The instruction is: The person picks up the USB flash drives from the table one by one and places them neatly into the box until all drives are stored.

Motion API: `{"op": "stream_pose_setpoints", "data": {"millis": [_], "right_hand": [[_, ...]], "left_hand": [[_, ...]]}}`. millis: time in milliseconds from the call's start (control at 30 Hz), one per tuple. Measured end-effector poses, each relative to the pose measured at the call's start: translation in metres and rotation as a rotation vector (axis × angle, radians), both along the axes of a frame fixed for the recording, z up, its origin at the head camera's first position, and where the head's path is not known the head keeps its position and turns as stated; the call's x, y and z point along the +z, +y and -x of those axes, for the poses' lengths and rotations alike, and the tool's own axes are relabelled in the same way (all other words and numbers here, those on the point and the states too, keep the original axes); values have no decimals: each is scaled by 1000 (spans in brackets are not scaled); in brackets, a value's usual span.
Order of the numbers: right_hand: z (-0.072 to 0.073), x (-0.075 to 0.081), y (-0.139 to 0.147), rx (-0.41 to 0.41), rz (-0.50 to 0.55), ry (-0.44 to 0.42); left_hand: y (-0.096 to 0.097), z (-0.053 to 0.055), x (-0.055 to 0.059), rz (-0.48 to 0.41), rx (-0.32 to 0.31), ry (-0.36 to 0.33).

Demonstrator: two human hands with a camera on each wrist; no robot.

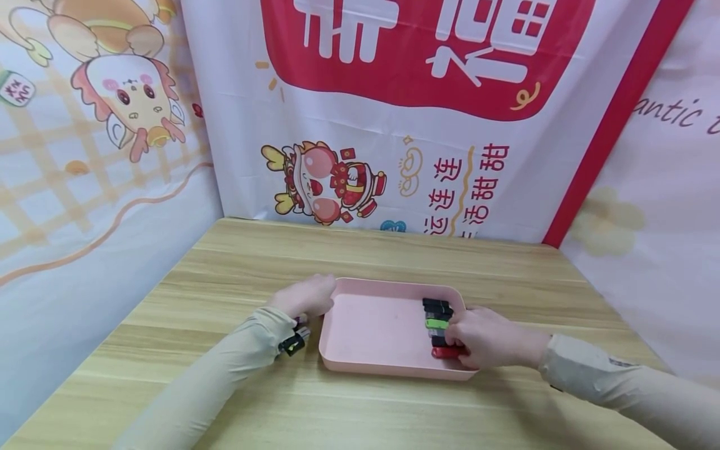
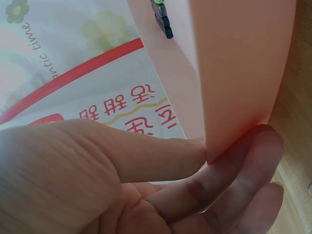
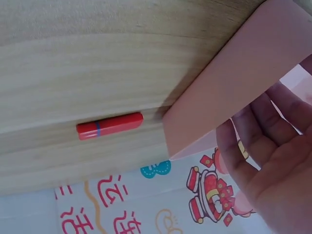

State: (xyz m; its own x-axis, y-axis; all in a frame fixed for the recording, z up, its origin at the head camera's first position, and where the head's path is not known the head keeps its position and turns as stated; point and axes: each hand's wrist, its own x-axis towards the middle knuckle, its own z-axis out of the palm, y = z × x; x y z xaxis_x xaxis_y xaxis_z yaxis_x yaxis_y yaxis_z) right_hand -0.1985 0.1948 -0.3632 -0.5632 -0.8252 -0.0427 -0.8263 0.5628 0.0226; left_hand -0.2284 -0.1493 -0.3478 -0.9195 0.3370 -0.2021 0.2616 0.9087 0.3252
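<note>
A shallow pink tray (image 1: 371, 334) sits on the table. At its left wall my left hand (image 1: 306, 297) pinches the rim, with the thumb (image 2: 165, 156) inside and bent fingers outside. Along the tray's right end lies a row of small flat sticks, several black, one green (image 1: 436, 324) and a red one (image 1: 447, 352) nearest me. My right hand (image 1: 486, 337) reaches over the right wall, its fingertips at the near part of that row. Whether it grips a stick I cannot tell. In the right wrist view its bent fingers pass behind the tray wall.
A red stick with a blue band (image 3: 109, 126) lies on the table outside the tray's right wall. Small black and yellow items (image 1: 292, 342) show beside my left wrist. A printed drape (image 1: 394, 156) hangs at the table's (image 1: 281, 253) back edge, with more cloth at both sides.
</note>
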Motion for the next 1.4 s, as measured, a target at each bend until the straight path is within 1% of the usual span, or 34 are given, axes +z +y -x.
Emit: {"op": "stream_pose_setpoints", "data": {"millis": [67, 100, 200, 233, 300, 367, 400, 467, 600, 667, 700, 800, 900, 1000, 1167, 1400], "right_hand": [[-1, 2, 0, 7, -2, 9], [-1, 3, 0, 10, 12, -3], [2, 10, 6, -13, 109, -57], [5, 12, 9, -25, 155, -64], [14, 19, 19, -55, 241, -45], [27, 24, 32, -98, 290, 6], [34, 25, 39, -116, 307, 17], [45, 25, 55, -165, 314, 22], [62, 17, 84, -254, 330, -97], [69, 11, 94, -282, 344, -145], [72, 9, 98, -291, 354, -167], [81, 3, 107, -301, 369, -189], [89, -2, 112, -288, 364, -209], [94, -4, 111, -281, 348, -246], [96, -7, 106, -281, 321, -295], [96, -10, 102, -299, 306, -305]], "left_hand": [[-1, 0, -1, -1, -3, 6], [-1, 0, -1, -1, -4, 7], [-1, 0, -1, -1, -9, 7], [-1, 0, -1, -3, -9, 7], [-1, 0, 0, -7, -5, 2], [-1, -1, -1, -14, -3, 4], [-2, -1, -1, -16, -2, 5], [-1, -1, -2, -15, -3, 8], [-1, -2, -3, -17, -1, 5], [-1, -2, -3, -16, 1, 3], [-1, -1, -3, -17, 2, 1], [0, 0, -3, -8, 0, 7], [0, 1, -2, -1, 2, 5], [0, 1, 0, -1, 0, 7], [-1, -1, 1, -2, -2, 16], [-1, -3, 1, -34, 6, 7]]}}
